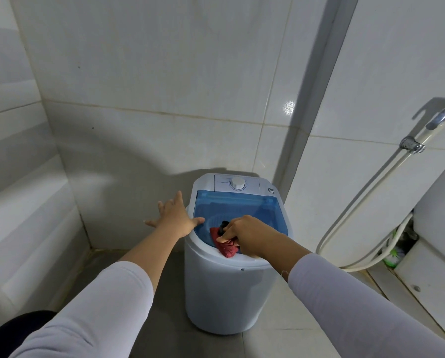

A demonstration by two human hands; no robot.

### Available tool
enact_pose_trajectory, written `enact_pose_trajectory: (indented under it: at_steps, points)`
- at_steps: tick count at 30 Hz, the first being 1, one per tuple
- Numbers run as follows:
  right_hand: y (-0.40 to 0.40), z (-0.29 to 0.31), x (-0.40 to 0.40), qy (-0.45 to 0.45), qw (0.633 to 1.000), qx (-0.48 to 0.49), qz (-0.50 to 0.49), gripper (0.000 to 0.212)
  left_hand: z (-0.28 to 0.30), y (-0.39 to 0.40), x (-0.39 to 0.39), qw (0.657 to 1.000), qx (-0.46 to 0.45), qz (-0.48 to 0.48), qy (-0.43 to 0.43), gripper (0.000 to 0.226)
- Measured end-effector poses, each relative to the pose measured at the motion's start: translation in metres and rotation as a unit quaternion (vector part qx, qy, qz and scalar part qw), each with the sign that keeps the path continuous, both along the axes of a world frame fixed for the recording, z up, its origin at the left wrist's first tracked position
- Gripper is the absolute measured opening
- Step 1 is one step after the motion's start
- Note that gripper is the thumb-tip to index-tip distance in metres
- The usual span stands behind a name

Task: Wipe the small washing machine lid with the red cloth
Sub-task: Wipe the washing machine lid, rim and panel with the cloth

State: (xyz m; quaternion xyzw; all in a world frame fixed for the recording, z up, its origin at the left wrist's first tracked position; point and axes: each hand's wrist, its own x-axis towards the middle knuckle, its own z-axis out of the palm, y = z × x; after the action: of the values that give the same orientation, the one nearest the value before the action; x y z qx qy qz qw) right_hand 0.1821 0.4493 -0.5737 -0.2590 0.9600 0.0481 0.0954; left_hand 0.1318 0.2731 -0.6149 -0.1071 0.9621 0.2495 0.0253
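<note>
A: Nearest the lens: two pale, smooth sleeves [92, 313], stretched forward over grey floor tiles [265, 342].
B: And the left hand [176, 218]?
A: Spread flat, fingers [162, 206] wide and straight, thumb tip resting on the left edge of the lid [244, 210].
B: Lid material?
A: Translucent blue plastic, glossy, flat, closed on the small washing machine [229, 293], a rounded white plastic tub with a round dial [237, 183] behind the lid.
B: Right hand [249, 235]?
A: Curled, pinching the red cloth [226, 248], bunched and creased, with a dark patch at its top.
B: Cloth position?
A: Pressed on the lid's near edge, draped onto the white rim.
B: Surroundings?
A: Glossy pale wall tiles [164, 86]; at right a cream hose [355, 210] with a chrome fitting.
</note>
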Motion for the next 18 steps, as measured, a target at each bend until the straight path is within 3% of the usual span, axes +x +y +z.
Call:
enact_pose_trajectory:
  at_steps: [18]
  points:
    - [0.044,-0.001,0.011,-0.006,0.994,-0.036,-0.105,0.041,0.002,0.012,0.007,0.999,-0.027,-0.015,-0.024,0.113]
